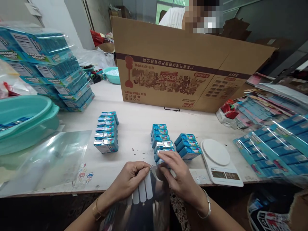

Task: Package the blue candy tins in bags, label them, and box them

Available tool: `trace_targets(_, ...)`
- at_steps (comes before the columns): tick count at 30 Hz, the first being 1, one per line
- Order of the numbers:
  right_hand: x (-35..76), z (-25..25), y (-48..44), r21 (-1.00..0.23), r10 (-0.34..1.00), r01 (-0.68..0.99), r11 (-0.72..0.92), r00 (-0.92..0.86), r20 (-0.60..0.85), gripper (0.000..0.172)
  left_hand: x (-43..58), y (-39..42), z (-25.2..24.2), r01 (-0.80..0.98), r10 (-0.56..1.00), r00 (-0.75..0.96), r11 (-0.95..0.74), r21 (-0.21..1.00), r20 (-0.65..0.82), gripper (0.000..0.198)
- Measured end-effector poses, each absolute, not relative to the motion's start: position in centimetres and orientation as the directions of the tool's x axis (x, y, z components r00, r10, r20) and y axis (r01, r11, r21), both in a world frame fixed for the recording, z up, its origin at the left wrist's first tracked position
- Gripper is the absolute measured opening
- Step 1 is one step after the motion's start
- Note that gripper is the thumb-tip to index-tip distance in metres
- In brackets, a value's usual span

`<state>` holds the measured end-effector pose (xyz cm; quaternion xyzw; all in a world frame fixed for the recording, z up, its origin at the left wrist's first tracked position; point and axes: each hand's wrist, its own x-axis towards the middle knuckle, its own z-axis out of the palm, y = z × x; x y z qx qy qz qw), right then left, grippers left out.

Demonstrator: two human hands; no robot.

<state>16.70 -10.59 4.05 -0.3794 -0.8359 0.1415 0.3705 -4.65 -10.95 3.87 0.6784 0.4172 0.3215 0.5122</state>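
Observation:
My left hand (131, 180) pinches the top edge of a clear plastic bag (144, 199) that hangs below the table's front edge. On the other side of the bag's mouth, my right hand (176, 173) grips the edge, its fingers curled just in front of a row of small blue boxes (160, 141). A shorter row of the same blue boxes (188, 146) lies right of it. Another row of blue boxes (107, 131) stands further left on the table.
A white kitchen scale (220, 162) sits at the right. Clear plastic sheets (50, 157) and a teal basin (24, 118) lie at the left, stacked wrapped packs (53, 70) behind. A large cardboard box (183, 67) stands at the back with a person behind it. More wrapped packs (274, 147) lie far right.

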Motion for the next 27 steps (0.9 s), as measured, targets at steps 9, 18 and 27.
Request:
trace_targets(9,16.0,4.1,-12.4,0.046,0.492,0.589,0.807,-0.714,0.498,0.044,-4.9,-11.1,4.4,0.165,0.903,0.428,-0.03,0.986,-0.044,0.037)
trace_targets(18,16.5,4.7,-13.9,0.197,0.457,0.623,0.757,-0.72,0.523,0.043,-4.8,-11.4,4.5,0.204,0.91,0.413,-0.068,0.977,-0.022,0.039)
trace_targets(27,16.8,4.7,-14.2,0.209,0.405,0.606,0.767,-0.711,0.574,0.041,-4.7,-11.8,4.7,0.207,0.91,0.415,-0.077,0.975,-0.017,0.036)
